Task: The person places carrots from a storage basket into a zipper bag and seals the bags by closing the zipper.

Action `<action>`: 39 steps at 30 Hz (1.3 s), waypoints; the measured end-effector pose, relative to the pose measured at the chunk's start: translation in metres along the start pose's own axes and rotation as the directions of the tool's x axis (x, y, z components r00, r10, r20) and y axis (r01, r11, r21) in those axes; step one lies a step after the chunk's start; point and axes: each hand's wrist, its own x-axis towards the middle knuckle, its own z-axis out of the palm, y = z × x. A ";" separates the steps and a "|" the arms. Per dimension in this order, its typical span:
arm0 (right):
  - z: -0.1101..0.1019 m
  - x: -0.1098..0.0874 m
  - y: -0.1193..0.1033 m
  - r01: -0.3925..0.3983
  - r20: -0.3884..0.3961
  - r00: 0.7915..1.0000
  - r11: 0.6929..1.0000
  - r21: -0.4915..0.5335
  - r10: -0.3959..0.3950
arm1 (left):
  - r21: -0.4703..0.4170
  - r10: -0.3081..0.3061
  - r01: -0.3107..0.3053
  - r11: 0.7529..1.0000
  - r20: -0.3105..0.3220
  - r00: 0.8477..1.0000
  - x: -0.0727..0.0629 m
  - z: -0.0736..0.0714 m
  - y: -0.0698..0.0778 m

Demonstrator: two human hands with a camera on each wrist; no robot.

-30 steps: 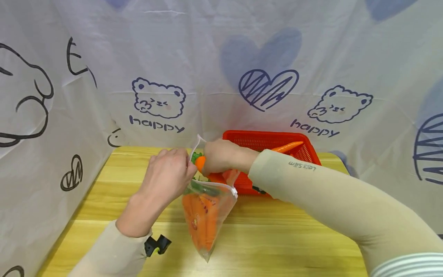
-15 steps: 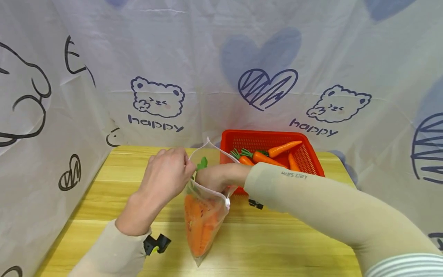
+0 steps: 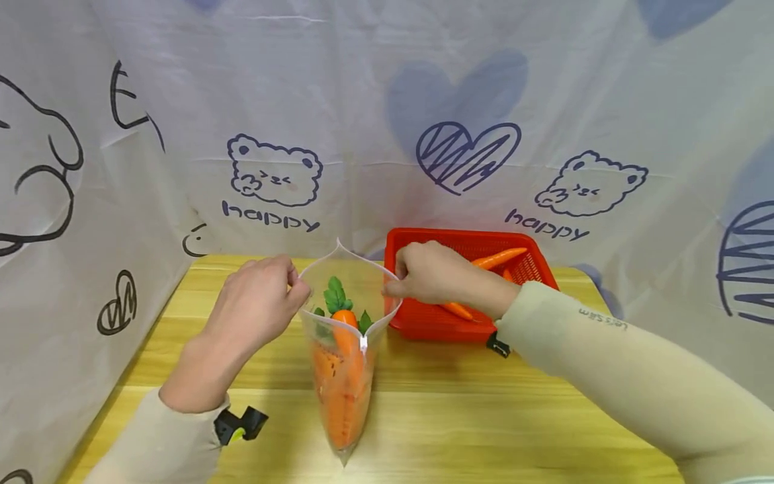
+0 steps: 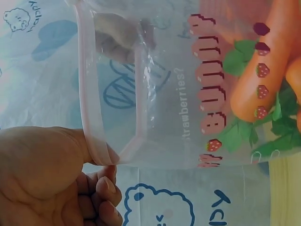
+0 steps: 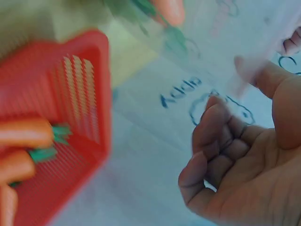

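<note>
My left hand (image 3: 250, 302) pinches the rim of a clear zip bag (image 4: 164, 127) between thumb and fingers. The bag hangs with its mouth wide apart and its white slider (image 3: 363, 343) at the front. Several orange carrots with green leaves fill it. One carrot (image 3: 346, 323) stands highest, leaves up, inside the mouth. My right hand (image 3: 441, 275) is at the bag's right rim, over the basket's left side. In the right wrist view its thumb and fingertips stand apart, with the blurred rim between them.
A red plastic basket (image 3: 447, 333) stands at the back right of the wooden table (image 3: 496, 417), with more carrots (image 5: 23, 133) in it. Printed white cloth (image 3: 375, 87) hangs right behind the table and along its left side.
My right hand has gone from carrying a carrot, through the bag's mouth, to the bag's right rim. That carrot now stands in the bag. My left hand moved slightly left with the bag.
</note>
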 end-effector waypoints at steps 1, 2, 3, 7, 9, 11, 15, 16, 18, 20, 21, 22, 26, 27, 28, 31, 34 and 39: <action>0.002 0.001 0.001 0.002 0.033 0.999 0.999 0.039 -0.003 | 0.003 0.000 0.000 1.000 0.004 1.000 0.000 -0.001 -0.002; 0.004 0.001 0.002 0.006 0.047 0.999 0.998 0.070 -0.009 | 0.006 0.002 -0.003 1.000 0.006 1.000 0.001 -0.001 -0.004; 0.006 0.002 0.002 0.014 0.038 0.999 0.996 0.094 -0.018 | 0.009 0.005 -0.005 1.000 0.009 1.000 0.001 -0.001 -0.005; 0.012 0.007 0.000 0.038 -0.094 0.995 0.988 0.150 -0.024 | 0.032 0.008 -0.007 0.999 -0.014 1.000 0.004 -0.004 -0.012; 0.013 0.010 -0.002 0.051 -0.142 0.989 0.987 0.153 -0.029 | 0.036 -0.003 0.004 0.999 -0.023 1.000 0.005 -0.005 -0.015; 0.013 0.012 -0.002 0.056 -0.152 0.988 0.985 0.161 -0.031 | 0.035 -0.014 0.015 0.999 -0.018 1.000 0.006 -0.005 -0.017; 0.013 0.015 0.003 0.063 -0.122 0.992 0.976 0.209 -0.038 | 0.043 -0.029 0.028 0.999 0.010 1.000 0.006 -0.005 -0.018; 0.013 0.015 0.005 0.065 -0.120 0.992 0.972 0.225 -0.039 | 0.047 -0.030 0.030 0.998 0.012 0.999 0.006 -0.005 -0.017; 0.009 0.013 0.012 0.074 -0.121 0.992 0.962 0.263 -0.043 | 0.056 -0.030 0.029 0.998 0.012 0.999 0.006 -0.005 -0.016; 0.003 0.011 0.021 0.083 -0.139 0.989 0.955 0.286 -0.044 | 0.062 -0.026 0.025 0.998 0.005 1.000 0.005 -0.005 -0.016; 0.000 0.010 0.027 0.084 -0.148 0.988 0.953 0.292 -0.041 | 0.063 -0.025 0.024 0.998 0.002 1.000 0.005 -0.005 -0.015; -0.003 0.009 0.033 0.082 -0.157 0.987 0.952 0.295 -0.037 | 0.063 -0.023 0.023 0.998 -0.001 1.000 0.005 -0.005 -0.015; -0.010 0.004 0.064 0.052 -0.171 0.985 0.963 0.263 -0.007 | 0.057 -0.022 0.022 0.998 -0.003 1.000 0.005 -0.004 -0.015; -0.010 0.004 0.073 0.041 -0.169 0.986 0.968 0.249 0.002 | 0.056 -0.021 0.021 0.998 -0.005 1.000 0.005 -0.003 -0.015; -0.008 0.003 0.082 0.029 -0.166 0.986 0.972 0.234 0.011 | 0.057 -0.019 0.019 0.998 -0.006 1.000 0.004 -0.003 -0.015; -0.001 0.002 0.106 -0.013 -0.152 0.988 0.983 0.181 0.041 | 0.063 -0.013 0.014 0.998 -0.007 1.000 0.004 -0.002 -0.015; 0.008 0.001 0.128 -0.076 -0.137 0.986 0.987 0.140 0.095 | 0.067 -0.010 0.010 0.998 -0.004 1.000 0.003 -0.002 -0.016; 0.023 0.003 0.163 -0.186 -0.098 0.977 0.980 0.066 0.191 | 0.055 -0.011 0.011 0.998 -0.002 1.000 0.003 -0.001 -0.016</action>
